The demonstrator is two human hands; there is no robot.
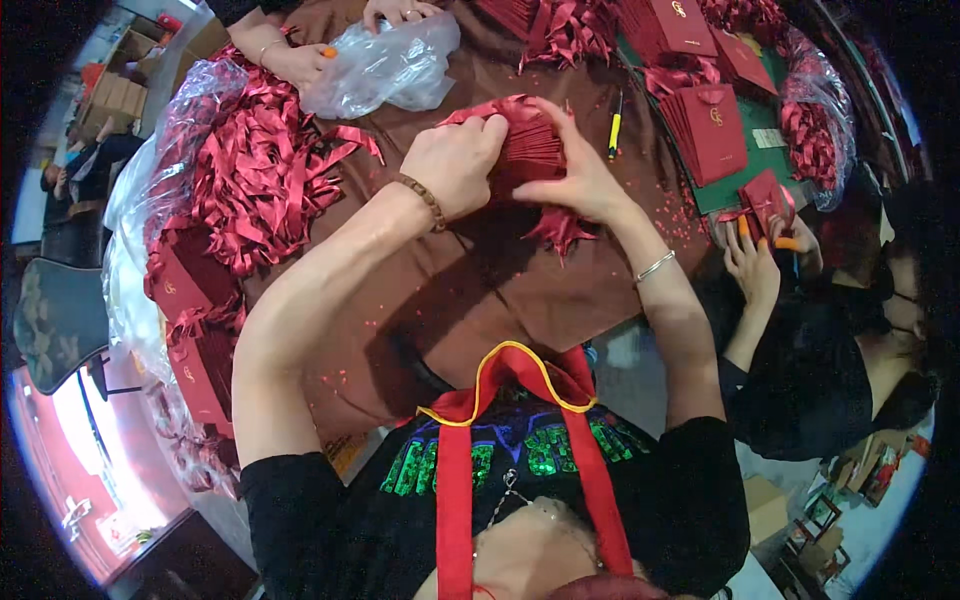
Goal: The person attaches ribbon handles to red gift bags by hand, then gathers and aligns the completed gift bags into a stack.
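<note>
Over the middle of the table, my two hands hold a stack of dark red paper envelopes [533,150] between them. My left hand [455,165], with a beaded bracelet at its wrist, is closed on the left end of the stack. My right hand [585,175], a silver bangle on its forearm, curves around the right end, fingers above and thumb below. Red satin ribbon [558,228] hangs out under the stack and lies on the brown cloth. The fingertips of my left hand are partly hidden behind the stack.
A heap of red ribbons [262,175] lies left, beside clear plastic. A co-worker's hands handle a clear plastic bag [385,65] at the far side. Right, a yellow pen [614,132], stacked red envelopes [703,135] on a green board, and another person's hands with orange finger covers.
</note>
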